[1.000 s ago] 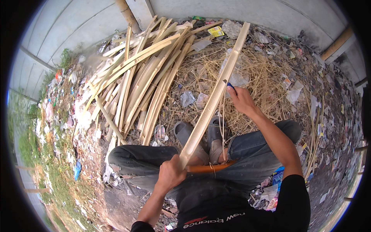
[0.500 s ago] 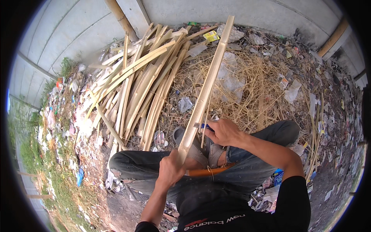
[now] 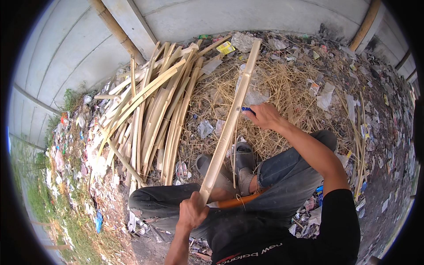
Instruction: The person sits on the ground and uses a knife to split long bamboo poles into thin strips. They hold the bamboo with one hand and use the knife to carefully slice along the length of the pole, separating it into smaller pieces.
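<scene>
Strip: long pale bamboo strip point(image 3: 229, 126) runs from the lap up and away over the straw, its far end near the grey wall point(image 3: 229, 17).
Left hand: left hand point(image 3: 192, 213) grips the strip's near end, fingers wrapped tight around it, just above the left thigh.
Right hand: right hand point(image 3: 264, 116) sits about halfway up the strip, on its right edge, fingers curled shut on a blue-handled tool point(image 3: 247, 109); the blade is hidden, so I cannot tell its shape.
Shaving: thin sliver point(image 3: 233, 152) hangs off the strip below the right hand.
Legs: person sits with knees bent, jeans dark, 2 grey shoes point(image 3: 244, 159) under the strip.
Orange piece: curved orange object point(image 3: 238, 201) lies across the lap, touching the strip's near end.
Pile: stack of split bamboo slats point(image 3: 154, 115) lies left of the strip, well apart from both hands.
Ground: dry straw point(image 3: 287, 84) and scattered litter surround the feet; grass point(image 3: 70, 212) at far left.
</scene>
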Motion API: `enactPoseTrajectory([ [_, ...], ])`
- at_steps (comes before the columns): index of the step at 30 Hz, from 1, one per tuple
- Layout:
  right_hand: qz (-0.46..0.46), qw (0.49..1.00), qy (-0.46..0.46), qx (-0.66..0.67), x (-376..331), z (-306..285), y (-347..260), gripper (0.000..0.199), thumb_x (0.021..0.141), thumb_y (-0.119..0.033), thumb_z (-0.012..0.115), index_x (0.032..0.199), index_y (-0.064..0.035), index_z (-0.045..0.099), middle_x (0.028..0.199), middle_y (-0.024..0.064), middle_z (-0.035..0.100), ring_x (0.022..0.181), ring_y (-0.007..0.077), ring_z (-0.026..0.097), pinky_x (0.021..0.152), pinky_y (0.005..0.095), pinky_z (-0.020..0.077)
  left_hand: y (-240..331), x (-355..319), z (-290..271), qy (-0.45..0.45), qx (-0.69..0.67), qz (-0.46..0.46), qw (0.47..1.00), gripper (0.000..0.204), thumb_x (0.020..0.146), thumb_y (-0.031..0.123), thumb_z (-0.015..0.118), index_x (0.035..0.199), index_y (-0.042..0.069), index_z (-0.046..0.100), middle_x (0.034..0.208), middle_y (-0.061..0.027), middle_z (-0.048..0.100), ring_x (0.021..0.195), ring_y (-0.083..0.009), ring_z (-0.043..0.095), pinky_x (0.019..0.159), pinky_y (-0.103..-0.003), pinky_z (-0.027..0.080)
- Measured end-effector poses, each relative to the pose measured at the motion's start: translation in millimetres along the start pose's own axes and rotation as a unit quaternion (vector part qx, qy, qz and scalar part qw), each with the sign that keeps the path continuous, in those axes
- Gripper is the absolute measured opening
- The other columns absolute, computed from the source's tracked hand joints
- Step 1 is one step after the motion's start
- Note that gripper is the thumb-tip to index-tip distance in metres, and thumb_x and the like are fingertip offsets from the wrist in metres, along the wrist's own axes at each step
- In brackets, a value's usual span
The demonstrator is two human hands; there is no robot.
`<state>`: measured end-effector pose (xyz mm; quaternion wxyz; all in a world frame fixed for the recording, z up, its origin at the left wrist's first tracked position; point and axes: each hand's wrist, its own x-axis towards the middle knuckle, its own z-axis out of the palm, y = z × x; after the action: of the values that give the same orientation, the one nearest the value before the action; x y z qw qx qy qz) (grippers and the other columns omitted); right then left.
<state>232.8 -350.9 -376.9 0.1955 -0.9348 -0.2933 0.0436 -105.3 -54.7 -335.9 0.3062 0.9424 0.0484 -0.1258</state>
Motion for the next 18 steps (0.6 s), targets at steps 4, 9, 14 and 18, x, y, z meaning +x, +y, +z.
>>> enactPoseTrajectory([
  [4,0.014,0.999,-0.027,-0.010,12,7,-4,0.061,0.102,-0.055,0.046,0.078,-0.0029,0.069,0.070,0.0241,0.066,0.070,0.0442,0.066,0.067,0.0541,0.0519,5,1,-11,0.004,0.015,-0.002,1.000,0.036,0.076,0.020,0.070,0.098,0.004,0.048,0.073,-0.0255,0.065,0.074,-0.0510,0.064,0.069,-0.057,0.052],
  [9,0.339,0.927,0.108,0.119,50,-21,105,0.072,0.108,-0.052,0.033,0.080,0.0036,0.069,0.073,0.0245,0.068,0.074,0.0411,0.069,0.074,0.0524,0.0530,-30,-51,-12,-0.039,0.027,-0.050,0.998,0.036,0.071,0.023,0.072,0.093,0.004,0.050,0.070,-0.0252,0.064,0.070,-0.0504,0.065,0.065,-0.056,0.053],
  [14,0.346,0.914,0.213,-0.010,10,-86,217,0.073,0.105,-0.057,0.036,0.083,0.0044,0.069,0.083,0.0250,0.070,0.084,0.0442,0.068,0.081,0.0508,0.0509,-55,-118,14,-0.064,-0.043,-0.029,0.997,0.030,0.065,0.022,0.074,0.083,0.006,0.056,0.065,-0.0218,0.063,0.068,-0.0488,0.065,0.062,-0.053,0.052],
  [18,0.280,0.940,0.190,0.035,28,-85,148,0.073,0.105,-0.059,0.038,0.079,0.0043,0.065,0.081,0.0245,0.067,0.079,0.0447,0.064,0.077,0.0519,0.0480,-50,-78,23,-0.064,-0.025,-0.024,0.997,0.035,0.064,0.024,0.076,0.087,0.006,0.057,0.067,-0.0216,0.064,0.070,-0.0476,0.065,0.065,-0.053,0.053],
])
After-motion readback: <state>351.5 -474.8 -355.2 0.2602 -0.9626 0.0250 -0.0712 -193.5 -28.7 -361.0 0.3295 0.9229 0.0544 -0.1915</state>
